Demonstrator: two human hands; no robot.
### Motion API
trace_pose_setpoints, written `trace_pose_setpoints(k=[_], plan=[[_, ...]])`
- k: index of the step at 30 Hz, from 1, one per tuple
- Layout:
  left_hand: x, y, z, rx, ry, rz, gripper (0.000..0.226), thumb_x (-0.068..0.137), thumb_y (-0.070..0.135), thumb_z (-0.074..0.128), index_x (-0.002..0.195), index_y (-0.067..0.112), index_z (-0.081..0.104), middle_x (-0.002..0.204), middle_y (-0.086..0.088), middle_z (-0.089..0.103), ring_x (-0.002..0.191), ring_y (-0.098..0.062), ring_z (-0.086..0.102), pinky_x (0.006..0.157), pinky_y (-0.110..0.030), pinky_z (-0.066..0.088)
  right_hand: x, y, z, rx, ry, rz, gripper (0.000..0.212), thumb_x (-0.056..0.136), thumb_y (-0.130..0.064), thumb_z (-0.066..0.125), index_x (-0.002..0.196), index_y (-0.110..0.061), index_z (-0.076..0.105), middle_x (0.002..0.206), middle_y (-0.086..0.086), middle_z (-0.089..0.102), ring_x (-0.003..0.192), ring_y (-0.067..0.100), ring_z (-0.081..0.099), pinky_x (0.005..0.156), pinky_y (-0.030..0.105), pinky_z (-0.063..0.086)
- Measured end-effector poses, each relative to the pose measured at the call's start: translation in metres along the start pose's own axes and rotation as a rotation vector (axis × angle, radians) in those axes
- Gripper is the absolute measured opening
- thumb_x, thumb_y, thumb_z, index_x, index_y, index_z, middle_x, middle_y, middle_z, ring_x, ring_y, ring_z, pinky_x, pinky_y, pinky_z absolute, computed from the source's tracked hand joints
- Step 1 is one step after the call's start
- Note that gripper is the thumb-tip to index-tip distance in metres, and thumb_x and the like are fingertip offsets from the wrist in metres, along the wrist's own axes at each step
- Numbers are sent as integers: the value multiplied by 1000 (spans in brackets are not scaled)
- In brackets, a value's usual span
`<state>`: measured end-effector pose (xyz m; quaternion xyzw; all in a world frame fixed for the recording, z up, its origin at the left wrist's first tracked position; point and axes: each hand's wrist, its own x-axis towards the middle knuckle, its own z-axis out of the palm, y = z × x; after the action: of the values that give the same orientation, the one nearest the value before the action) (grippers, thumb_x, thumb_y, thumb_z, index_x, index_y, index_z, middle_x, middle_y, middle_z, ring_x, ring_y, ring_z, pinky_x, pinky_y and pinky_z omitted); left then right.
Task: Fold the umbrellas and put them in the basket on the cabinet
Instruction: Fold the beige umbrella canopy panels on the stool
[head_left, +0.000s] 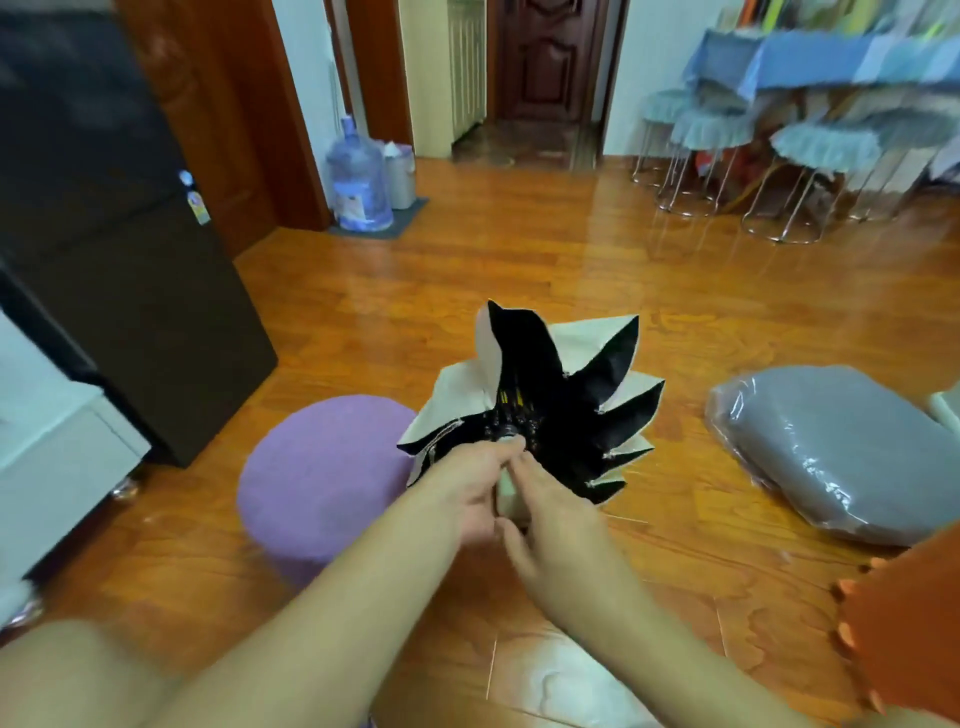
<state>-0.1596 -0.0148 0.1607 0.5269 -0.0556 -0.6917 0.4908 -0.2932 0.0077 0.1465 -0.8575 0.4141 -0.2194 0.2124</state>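
Above the wood floor (519, 249): one umbrella (550, 395), half collapsed, canopy pointing away; left hand (467, 493) and right hand (556, 525) both curled round its pale handle; one purple stool (317, 478) beside it

The umbrella (550, 410) sits mid-floor, held out ahead of both hands, the left hand (467, 493) and right hand (550, 519) meeting at its handle end. Just left of the umbrella stands a round stool (322, 478); farther left, a tall cabinet (119, 270). Right of the umbrella lies a wrapped cushion (841, 457). Well behind the umbrella to the left stands a water jug (358, 182), to the right a table (831, 62) with stools (717, 145) beneath.
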Motion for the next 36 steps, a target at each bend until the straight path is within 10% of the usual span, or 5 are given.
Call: trace_pose_setpoints(k=[4,13,16,28,36], plan=[[-29,33,-42,248,160,41,12,106,15,53,105,4,59,90,-13,61,68,-21,63,65,-37,55,40,-2,-94,98,303,41,18,96,-33,59,87,-26,73,74,-8,72,72,13,65,67,36,48],[-78,88,-127,1085,365,304,15,92,12,56,79,17,52,63,-3,53,51,-20,42,47,-24,28,119,26,-71,408,-50,211,15,101,-33,58,113,-31,66,107,-7,69,90,14,64,66,28,47],[-90,101,-153,1251,417,408,12,92,20,62,103,26,65,64,2,56,51,-17,46,46,-25,32,129,26,-36,531,-31,200,17,99,-28,63,115,-34,64,121,-3,68,103,13,65,80,31,52],[-178,268,-226,1461,675,703,42,99,27,66,140,33,57,103,-16,69,79,-22,66,67,-37,56,198,-33,20,886,77,147,43,92,-39,65,132,-45,50,139,-6,56,119,13,59,102,47,50],[-141,202,-276,1571,711,612,57,100,29,65,153,26,44,151,9,50,139,-14,47,108,-27,35,207,-46,52,981,-87,411,44,101,-27,60,143,-18,48,117,-2,60,102,22,66,85,43,55]])
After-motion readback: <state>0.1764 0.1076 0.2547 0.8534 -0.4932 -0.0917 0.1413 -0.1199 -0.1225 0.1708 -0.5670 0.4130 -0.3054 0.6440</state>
